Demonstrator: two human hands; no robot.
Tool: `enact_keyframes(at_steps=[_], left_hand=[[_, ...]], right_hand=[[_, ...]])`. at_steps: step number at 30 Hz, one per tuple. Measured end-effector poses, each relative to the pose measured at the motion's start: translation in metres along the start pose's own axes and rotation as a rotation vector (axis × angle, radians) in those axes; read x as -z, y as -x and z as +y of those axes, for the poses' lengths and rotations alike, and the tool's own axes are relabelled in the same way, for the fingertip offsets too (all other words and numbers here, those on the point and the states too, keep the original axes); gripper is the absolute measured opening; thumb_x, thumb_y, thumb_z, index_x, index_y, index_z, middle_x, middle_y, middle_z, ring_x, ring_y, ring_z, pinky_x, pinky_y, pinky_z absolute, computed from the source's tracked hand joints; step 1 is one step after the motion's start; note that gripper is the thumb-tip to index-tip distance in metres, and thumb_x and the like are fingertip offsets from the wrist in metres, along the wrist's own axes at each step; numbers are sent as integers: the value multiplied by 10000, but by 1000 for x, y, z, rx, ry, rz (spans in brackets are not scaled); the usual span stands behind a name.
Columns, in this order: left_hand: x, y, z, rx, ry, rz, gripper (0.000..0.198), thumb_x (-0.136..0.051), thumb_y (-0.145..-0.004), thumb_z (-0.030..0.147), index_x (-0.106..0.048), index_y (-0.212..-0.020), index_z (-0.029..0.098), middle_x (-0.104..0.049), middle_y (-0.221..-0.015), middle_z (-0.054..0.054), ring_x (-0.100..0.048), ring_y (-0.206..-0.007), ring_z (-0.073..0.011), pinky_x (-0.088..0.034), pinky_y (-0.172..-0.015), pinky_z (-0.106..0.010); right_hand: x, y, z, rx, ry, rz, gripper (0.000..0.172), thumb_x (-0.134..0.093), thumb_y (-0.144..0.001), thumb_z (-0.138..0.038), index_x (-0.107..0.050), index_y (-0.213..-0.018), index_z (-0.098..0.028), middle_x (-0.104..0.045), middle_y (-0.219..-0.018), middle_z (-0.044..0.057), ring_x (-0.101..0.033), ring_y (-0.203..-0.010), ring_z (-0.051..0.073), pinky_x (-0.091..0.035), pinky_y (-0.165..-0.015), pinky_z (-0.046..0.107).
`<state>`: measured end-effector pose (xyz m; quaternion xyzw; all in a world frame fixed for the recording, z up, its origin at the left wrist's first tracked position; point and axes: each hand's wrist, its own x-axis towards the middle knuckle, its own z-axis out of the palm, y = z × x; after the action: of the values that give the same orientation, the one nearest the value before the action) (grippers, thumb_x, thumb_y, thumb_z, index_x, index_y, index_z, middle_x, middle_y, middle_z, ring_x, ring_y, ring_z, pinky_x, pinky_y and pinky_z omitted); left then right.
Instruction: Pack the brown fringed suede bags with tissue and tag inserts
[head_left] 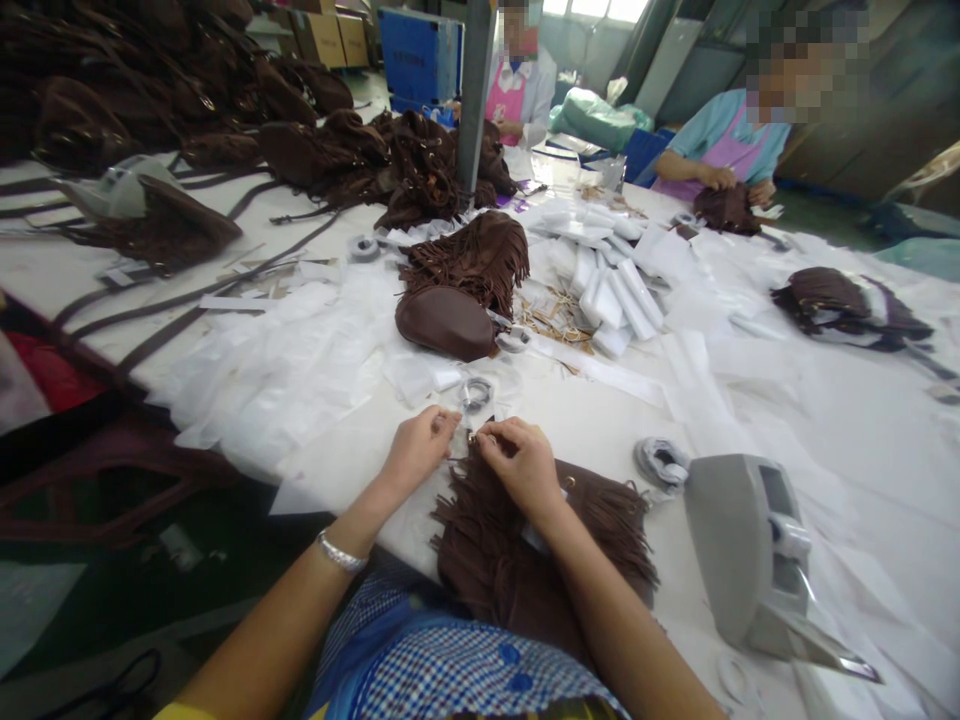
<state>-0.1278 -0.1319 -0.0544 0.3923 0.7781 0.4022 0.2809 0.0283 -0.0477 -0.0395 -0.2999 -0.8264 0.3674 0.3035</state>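
Observation:
A brown fringed suede bag [525, 560] lies on the white table edge in front of me, partly over my lap. My left hand [418, 447] and my right hand [519, 462] meet at the bag's top corner. Both pinch a small metal fitting [471, 438] there with closed fingers. A silver bracelet [340, 553] circles my left wrist. A roll of clear tape [475, 392] lies just beyond my fingers.
A second fringed bag [461, 285] sits mid-table among white paper wraps [611, 290]. A grey tape dispenser [750, 555] stands at my right. Dark bags are piled far left [172, 80]. Two people work at the far side, one [724, 165] handling a brown bag.

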Motion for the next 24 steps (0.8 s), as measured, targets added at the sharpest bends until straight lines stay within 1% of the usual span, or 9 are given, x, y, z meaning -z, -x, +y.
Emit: enact_keyframes(at_steps=[2, 5, 8, 11, 14, 16, 18, 21, 24], left_hand=[[-2, -12, 6, -10, -51, -1, 387, -530, -880, 548, -618, -722, 206, -568, -500, 16, -563, -527, -176, -388, -586, -271], [-5, -30, 15, -25, -91, -39, 369, -671, -776, 436, -517, -519, 220, -503, -433, 15, -557, -550, -183, -377, -615, -278], [-7, -42, 18, -11, -70, -89, 340, -720, -684, 287, -473, -460, 218, -495, -428, 17, -576, -562, -183, -386, -607, -267], [-3, -42, 13, 42, 8, -125, 238, -705, -658, 215, -512, -518, 208, -548, -472, 16, -620, -581, -189, -420, -583, -251], [2, -29, 5, 127, 149, -157, 91, -655, -735, 255, -589, -719, 194, -678, -636, -12, -679, -610, -199, -484, -556, -251], [3, -18, 1, 189, 270, -170, 122, -597, -806, 291, -588, -866, 185, -736, -783, -50, -720, -671, -212, -543, -575, -275], [2, -8, -3, 237, 390, -166, 162, -560, -851, 304, -564, -941, 171, -752, -889, -90, -743, -745, -222, -593, -633, -310], [-1, 3, -6, 263, 539, -140, 210, -585, -864, 329, -560, -965, 146, -751, -954, -125, -750, -818, -226, -621, -732, -343], [-3, 8, -9, 246, 644, -126, 264, -622, -863, 375, -580, -947, 128, -752, -949, -125, -748, -831, -223, -620, -806, -361]], right_hand=[[-1, -1, 2, 2, 14, -14, 94, -647, -824, -170, -738, -808, -191, -632, -703, 4, -550, -627, 134, -433, -649, 249], [-1, -1, 4, 4, 26, -18, 100, -642, -824, -166, -739, -810, -188, -628, -700, 6, -554, -632, 139, -424, -651, 254], [-1, -1, 4, -7, 37, -9, 100, -637, -828, -164, -734, -809, -183, -622, -700, 9, -558, -644, 145, -415, -654, 258], [1, 0, 5, -17, 55, -4, 89, -646, -826, -160, -730, -807, -184, -619, -704, 8, -556, -653, 147, -408, -661, 259], [2, 2, 5, -14, 77, -12, 84, -658, -832, -163, -729, -798, -193, -619, -712, 6, -559, -680, 148, -408, -678, 253], [2, 2, 3, -7, 93, -32, 79, -668, -838, -171, -732, -801, -199, -624, -721, 4, -563, -693, 147, -411, -690, 249], [1, 2, 2, -2, 109, -50, 68, -678, -841, -175, -737, -820, -202, -635, -741, 5, -573, -706, 147, -415, -704, 247], [0, 1, 0, 0, 135, -78, 71, -675, -850, -165, -737, -849, -199, -648, -787, 12, -592, -746, 152, -416, -725, 248], [0, 0, -1, 12, 171, -127, 82, -660, -869, -161, -731, -868, -202, -647, -823, 15, -601, -772, 157, -414, -732, 254]])
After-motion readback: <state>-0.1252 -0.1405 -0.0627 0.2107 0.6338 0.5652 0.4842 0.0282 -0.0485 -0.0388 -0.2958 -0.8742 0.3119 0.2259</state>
